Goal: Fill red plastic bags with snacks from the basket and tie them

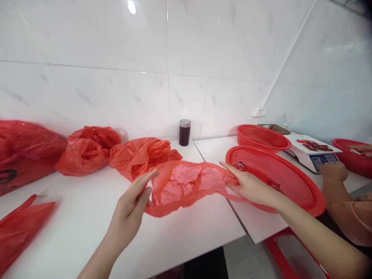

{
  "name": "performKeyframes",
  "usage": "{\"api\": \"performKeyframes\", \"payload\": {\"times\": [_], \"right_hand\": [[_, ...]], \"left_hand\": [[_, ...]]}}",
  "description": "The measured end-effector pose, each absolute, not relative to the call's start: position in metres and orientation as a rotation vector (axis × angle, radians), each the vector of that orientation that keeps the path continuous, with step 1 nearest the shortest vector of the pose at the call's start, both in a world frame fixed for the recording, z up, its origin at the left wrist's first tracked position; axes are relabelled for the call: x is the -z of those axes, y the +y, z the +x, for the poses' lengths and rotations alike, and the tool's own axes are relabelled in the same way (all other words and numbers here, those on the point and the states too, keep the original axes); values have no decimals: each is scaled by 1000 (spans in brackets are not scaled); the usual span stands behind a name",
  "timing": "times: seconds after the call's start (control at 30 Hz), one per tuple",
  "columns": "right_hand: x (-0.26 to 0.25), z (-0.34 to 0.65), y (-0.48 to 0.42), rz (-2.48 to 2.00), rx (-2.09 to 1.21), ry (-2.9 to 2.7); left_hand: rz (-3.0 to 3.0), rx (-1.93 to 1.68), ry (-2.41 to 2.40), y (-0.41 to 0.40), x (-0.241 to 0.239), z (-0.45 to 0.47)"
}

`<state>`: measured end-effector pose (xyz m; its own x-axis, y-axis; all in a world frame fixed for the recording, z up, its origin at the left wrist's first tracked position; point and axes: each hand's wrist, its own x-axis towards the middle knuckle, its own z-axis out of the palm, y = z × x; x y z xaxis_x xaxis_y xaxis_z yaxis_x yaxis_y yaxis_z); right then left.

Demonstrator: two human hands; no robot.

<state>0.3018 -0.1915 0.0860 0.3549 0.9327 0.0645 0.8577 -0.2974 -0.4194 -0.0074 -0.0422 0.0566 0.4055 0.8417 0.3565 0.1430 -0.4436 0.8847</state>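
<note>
A thin red plastic bag (186,184) is stretched between my two hands above the white table, its mouth spread wide. My left hand (128,209) grips the bag at its left end, thumb and fingers around the edge. At the right end, my right hand (250,186) holds the bag with fingers fairly straight, some of them hidden by the film. Just behind lies a crumpled red plastic bag (142,153). To the right, a red mesh basket (293,186) containing small red packets (241,166) stands close to my right hand.
A dark tumbler (184,133) stands by the wall. More red bags (87,149) lie left. Beyond the basket are a red basin (261,137) and a scale (314,155) bearing packets. Another person's hand (334,170) is beside the scale. A red stool (285,252) sits below.
</note>
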Motion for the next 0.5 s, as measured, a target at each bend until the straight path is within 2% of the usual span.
{"api": "performKeyframes", "payload": {"times": [0.07,0.1,0.3,0.43,0.5], "right_hand": [[-80,319,-208,-2162,-516,-1584],[-74,328,-218,-2174,-525,-1555],[-31,356,-238,-2837,-244,-1410],[-28,340,-195,-2651,-138,-1347],[-34,336,-165,-2365,-332,-1330]], "left_hand": [[1672,-1001,871,-46,-54,-9],[1569,-990,872,-49,-52,-10],[1268,-884,832,-66,-51,-18],[1124,-840,818,-76,-58,-26],[1072,-777,852,-78,-58,-34]]}}
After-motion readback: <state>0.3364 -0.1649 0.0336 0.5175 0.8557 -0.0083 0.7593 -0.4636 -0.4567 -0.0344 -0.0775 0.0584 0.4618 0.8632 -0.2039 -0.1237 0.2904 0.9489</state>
